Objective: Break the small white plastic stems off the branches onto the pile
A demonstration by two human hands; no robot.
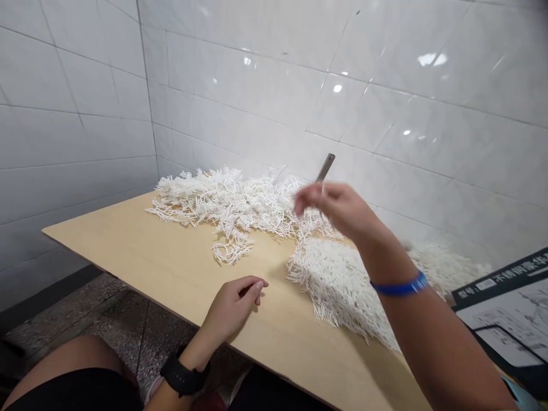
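Note:
My left hand [240, 299] rests low over the near side of the board, its fingers curled in and the thumb pressed to them. Whatever may be between those fingertips is too small or hidden to make out. Smeared by motion, my right hand [336, 206] is raised in front of the loose pile of white branching strands [231, 197]; its fingers look bent, but their grip is unclear. Below my right wrist lies a dense heap of short white pieces [338, 279], partly covered by the forearm. Between the hands and the pile sits a small clump of strands [233, 248].
The tan board [128, 245] serves as the tabletop, against tiled walls. A flat metal strip [326, 167] sticks up behind my right hand. At the right edge stands a dark printed box [505, 302], with more white pieces [449, 265] beside it.

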